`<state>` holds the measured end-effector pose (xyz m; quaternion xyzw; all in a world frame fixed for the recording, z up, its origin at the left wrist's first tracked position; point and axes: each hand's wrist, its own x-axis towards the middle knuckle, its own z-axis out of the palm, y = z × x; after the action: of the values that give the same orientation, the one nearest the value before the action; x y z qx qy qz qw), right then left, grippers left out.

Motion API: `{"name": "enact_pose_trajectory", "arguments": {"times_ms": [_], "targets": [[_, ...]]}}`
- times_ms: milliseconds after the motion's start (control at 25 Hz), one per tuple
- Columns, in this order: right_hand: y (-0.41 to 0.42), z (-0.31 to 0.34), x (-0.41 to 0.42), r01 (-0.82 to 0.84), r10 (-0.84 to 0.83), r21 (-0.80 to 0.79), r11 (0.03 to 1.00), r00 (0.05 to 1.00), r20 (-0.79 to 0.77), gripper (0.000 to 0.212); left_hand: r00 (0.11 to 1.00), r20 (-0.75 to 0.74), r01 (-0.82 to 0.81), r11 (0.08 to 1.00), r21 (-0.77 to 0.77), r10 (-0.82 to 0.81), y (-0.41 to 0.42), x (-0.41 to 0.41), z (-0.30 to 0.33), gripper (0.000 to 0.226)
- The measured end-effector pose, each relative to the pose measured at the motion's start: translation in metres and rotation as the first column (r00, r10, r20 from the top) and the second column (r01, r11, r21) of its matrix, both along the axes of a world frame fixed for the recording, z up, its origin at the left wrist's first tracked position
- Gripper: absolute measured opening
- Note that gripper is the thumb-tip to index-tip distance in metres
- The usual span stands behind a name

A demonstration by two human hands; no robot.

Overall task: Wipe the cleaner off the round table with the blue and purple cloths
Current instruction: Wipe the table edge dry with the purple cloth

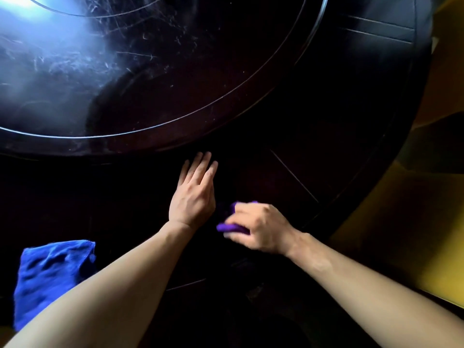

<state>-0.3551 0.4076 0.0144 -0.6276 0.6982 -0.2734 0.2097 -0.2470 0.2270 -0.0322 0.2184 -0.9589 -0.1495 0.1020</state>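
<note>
The dark round table [313, 126] fills the view, with a raised round centre plate [150, 79] that shows pale streaks under glare. My right hand [258, 228] grips the bunched purple cloth [229, 227] on the table's outer ring near the front edge; it is blurred. My left hand [193, 192] lies flat beside it with straight fingers, pointing toward the centre plate. The blue cloth [50, 275] lies crumpled on the table at the lower left, touched by neither hand.
A yellow surface [426, 222] lies beyond the table's right edge. Thin seam lines [293, 175] cross the outer ring right of my hands.
</note>
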Motion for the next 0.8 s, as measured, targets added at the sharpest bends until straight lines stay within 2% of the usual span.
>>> {"name": "enact_pose_trajectory", "arguments": {"times_ms": [40,80,120,160,200,240,280,320,360,400,520,600,640,680,720,760,800], "targets": [[0.008,0.002,-0.003,-0.086,0.086,-0.036,0.996,0.996,-0.023,0.024,1.0,-0.002,-0.002,1.0,-0.001,0.002,0.001,0.001,0.0,0.049],[0.011,0.002,-0.015,-0.098,0.092,-0.085,0.992,0.993,-0.067,0.024,1.0,-0.005,0.003,1.0,-0.002,-0.003,0.001,0.002,0.0,0.049],[0.008,0.002,-0.032,-0.004,-0.01,-0.141,0.99,0.994,-0.106,0.024,1.0,-0.014,0.013,1.0,-0.005,-0.013,0.001,0.001,0.002,0.049],[0.001,0.003,-0.053,0.184,-0.206,-0.174,0.967,0.972,-0.117,0.024,1.0,-0.022,0.018,1.0,0.001,-0.018,-0.001,0.0,0.003,0.048],[-0.007,0.003,-0.073,0.427,-0.45,-0.179,0.886,0.887,-0.108,0.024,0.999,-0.033,0.018,1.0,0.019,-0.017,-0.002,-0.001,0.004,0.047],[-0.014,0.003,-0.087,0.628,-0.644,-0.148,0.764,0.756,-0.113,0.026,0.999,-0.053,0.006,0.999,0.046,-0.004,-0.002,-0.002,0.005,0.046],[-0.019,-0.002,-0.09,0.741,-0.746,-0.098,0.665,0.653,-0.131,0.028,0.996,-0.081,-0.016,0.996,0.084,0.023,-0.001,-0.001,0.007,0.043],[-0.022,-0.008,-0.081,0.778,-0.778,-0.069,0.625,0.612,-0.146,0.03,0.992,-0.117,-0.037,0.991,0.128,0.052,-0.001,0.0,0.008,0.04],[-0.023,-0.015,-0.062,0.762,-0.763,-0.073,0.643,0.629,-0.151,0.031,0.985,-0.154,-0.047,0.985,0.168,0.073,-0.002,0.001,0.007,0.037],[-0.019,-0.019,-0.033,0.703,-0.707,-0.086,0.706,0.693,-0.14,0.032,0.979,-0.184,-0.044,0.978,0.202,0.082,-0.003,0.002,0.006,0.034],[0.017,-0.02,0.066,0.353,-0.361,-0.1,0.93,0.93,-0.071,0.03,0.971,-0.213,-0.037,0.947,0.32,0.11,-0.01,0.004,0.012,0.028],[0.047,-0.012,0.11,0.124,-0.126,-0.065,0.99,0.992,-0.026,0.028,0.971,-0.189,-0.059,0.918,0.393,0.143,-0.011,0.008,0.025,0.026],[0.057,-0.008,0.115,0.071,-0.07,-0.057,0.996,0.997,0.016,0.027,0.974,-0.17,-0.068,0.909,0.41,0.15,-0.011,0.011,0.031,0.026],[0.062,-0.006,0.112,0.097,-0.093,-0.067,0.993,0.993,0.066,0.026,0.978,-0.156,-0.065,0.91,0.409,0.139,-0.013,0.017,0.036,0.026],[0.063,-0.004,0.105,0.213,-0.205,-0.091,0.973,0.975,0.088,0.025,0.983,-0.144,-0.051,0.92,0.389,0.115,-0.014,0.03,0.04,0.026],[0.059,-0.003,0.093,0.399,-0.393,-0.12,0.909,0.917,0.072,0.024,0.988,-0.13,-0.033,0.931,0.363,0.085,-0.016,0.044,0.043,0.027],[0.051,-0.001,0.076,0.6,-0.601,-0.141,0.788,0.798,0.043,0.024,0.991,-0.113,-0.024,0.94,0.341,0.067,-0.019,0.06,0.045,0.028]]}}
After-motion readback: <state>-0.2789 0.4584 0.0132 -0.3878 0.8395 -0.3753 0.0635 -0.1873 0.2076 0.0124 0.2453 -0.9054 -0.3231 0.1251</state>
